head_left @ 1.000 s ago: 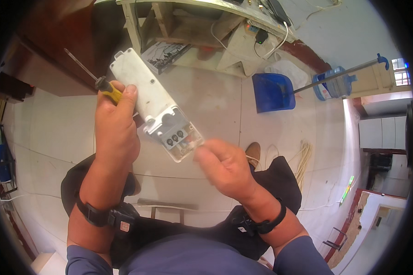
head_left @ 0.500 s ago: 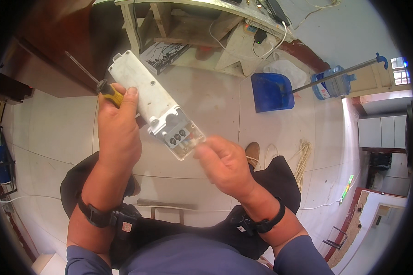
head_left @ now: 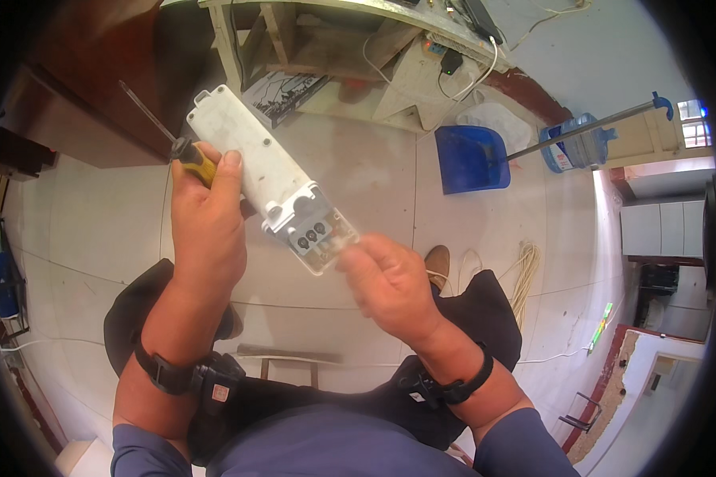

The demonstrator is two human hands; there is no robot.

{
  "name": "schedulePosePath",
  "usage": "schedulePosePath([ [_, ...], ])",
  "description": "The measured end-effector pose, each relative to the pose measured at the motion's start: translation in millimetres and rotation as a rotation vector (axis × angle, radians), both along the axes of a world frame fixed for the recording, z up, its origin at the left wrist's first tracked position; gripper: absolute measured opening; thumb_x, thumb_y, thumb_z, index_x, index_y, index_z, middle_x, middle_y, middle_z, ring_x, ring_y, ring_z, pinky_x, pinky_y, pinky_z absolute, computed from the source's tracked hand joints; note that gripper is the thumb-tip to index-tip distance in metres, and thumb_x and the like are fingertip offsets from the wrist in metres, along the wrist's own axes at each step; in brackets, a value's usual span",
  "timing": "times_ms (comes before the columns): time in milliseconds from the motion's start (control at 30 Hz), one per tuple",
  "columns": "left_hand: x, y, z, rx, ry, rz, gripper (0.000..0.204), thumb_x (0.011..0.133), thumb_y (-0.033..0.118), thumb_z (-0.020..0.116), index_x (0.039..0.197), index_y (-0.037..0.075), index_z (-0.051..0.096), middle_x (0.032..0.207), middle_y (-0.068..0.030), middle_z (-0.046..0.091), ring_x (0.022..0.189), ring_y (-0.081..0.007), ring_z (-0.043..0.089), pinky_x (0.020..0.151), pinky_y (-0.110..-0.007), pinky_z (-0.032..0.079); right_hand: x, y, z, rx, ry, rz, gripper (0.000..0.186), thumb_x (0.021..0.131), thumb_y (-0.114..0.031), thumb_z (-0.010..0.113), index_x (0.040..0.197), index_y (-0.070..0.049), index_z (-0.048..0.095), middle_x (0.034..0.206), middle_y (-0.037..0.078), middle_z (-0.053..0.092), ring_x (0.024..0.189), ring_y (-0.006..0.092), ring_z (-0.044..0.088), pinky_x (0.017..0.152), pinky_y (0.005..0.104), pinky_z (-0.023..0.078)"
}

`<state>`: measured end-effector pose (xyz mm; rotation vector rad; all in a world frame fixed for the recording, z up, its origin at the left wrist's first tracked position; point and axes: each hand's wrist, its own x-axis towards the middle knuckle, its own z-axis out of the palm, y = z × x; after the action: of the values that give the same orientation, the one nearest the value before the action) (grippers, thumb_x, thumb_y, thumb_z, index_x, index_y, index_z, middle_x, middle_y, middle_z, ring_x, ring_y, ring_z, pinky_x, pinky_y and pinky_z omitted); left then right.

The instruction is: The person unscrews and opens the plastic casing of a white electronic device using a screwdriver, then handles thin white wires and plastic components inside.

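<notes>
My left hand (head_left: 208,215) is closed round a screwdriver (head_left: 195,163) with a yellow and dark handle, its thin shaft pointing up and left. The same hand grips a long white plastic housing (head_left: 250,147), thumb on its face. The housing slants down to the right. Its lower end is an uncovered compartment, where a grey terminal block (head_left: 311,235) with three dark round screws sits. At that compartment's outer corner is my right hand (head_left: 390,282), fingers pinched together and slightly blurred. What lies between those fingertips is hidden.
Below the hands are my knees and a small wooden stool (head_left: 286,354). Ahead stands a worn shelf unit (head_left: 334,52) with cables and a charger. To the right are a blue dustpan (head_left: 473,159), a water bottle (head_left: 573,143) and a coil of pale cable (head_left: 525,274).
The housing has shifted slightly to the right at its lower end, and the screwdriver has tilted a little with my left hand. My right hand stays at the compartment's corner.
</notes>
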<state>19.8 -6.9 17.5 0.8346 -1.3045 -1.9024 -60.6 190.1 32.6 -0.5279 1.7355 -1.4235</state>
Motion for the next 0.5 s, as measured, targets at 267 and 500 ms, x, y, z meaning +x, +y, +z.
schedulePosePath([
  [267, -0.8, -2.6, 5.0, 0.077, -0.058, -0.013, 0.009, 0.102, 0.016, 0.058, 0.106, 0.012, 0.05, 0.097, 0.0004, 0.058, 0.086, -0.0086, 0.058, 0.077, -0.027, 0.05, -4.9, 3.0, -1.6, -0.054, -0.122, 0.061, 0.028, 0.104, -0.028, 0.056, 0.093, -0.003, 0.062, 0.064, -0.001, 0.054, 0.054, 0.006, 0.051, 0.05, 0.0228, 0.042],
  [500, 0.1, -10.9, 9.7, 0.067, -0.023, -0.019, 0.006, 0.102, 0.014, 0.058, 0.101, 0.01, 0.052, 0.093, 0.0005, 0.059, 0.084, -0.0081, 0.059, 0.077, -0.026, 0.051, -4.5, 5.1, -10.1, -0.161, -0.133, 0.159, 0.031, 0.105, -0.028, 0.053, 0.098, 0.0, 0.062, 0.07, 0.003, 0.058, 0.06, 0.0084, 0.058, 0.054, 0.0242, 0.047],
])
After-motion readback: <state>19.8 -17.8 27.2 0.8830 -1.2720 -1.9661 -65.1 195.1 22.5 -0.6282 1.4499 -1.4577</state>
